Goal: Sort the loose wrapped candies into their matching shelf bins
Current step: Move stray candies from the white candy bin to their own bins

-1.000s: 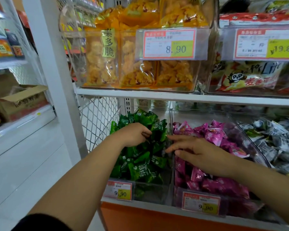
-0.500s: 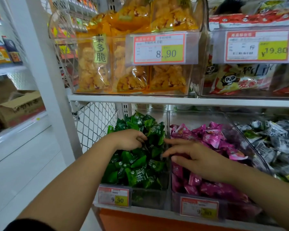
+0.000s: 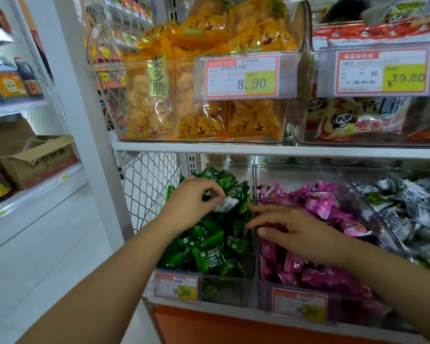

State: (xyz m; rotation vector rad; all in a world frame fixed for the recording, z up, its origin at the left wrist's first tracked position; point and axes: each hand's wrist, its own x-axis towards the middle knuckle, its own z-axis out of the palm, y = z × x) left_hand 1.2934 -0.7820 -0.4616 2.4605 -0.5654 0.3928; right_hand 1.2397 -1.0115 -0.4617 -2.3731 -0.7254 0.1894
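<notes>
Over green bin [image 3: 230, 290], white candy [image 3: 227, 204] now pinched

Your left hand [image 3: 196, 202] pinches one white wrapped candy [image 3: 227, 204] over the heap of green candies [image 3: 209, 252]. At its 3 o'clock the pink candies [image 3: 318, 207] fill the next bin [image 3: 296, 176], then the grey-white candies [image 3: 412, 209].
</notes>
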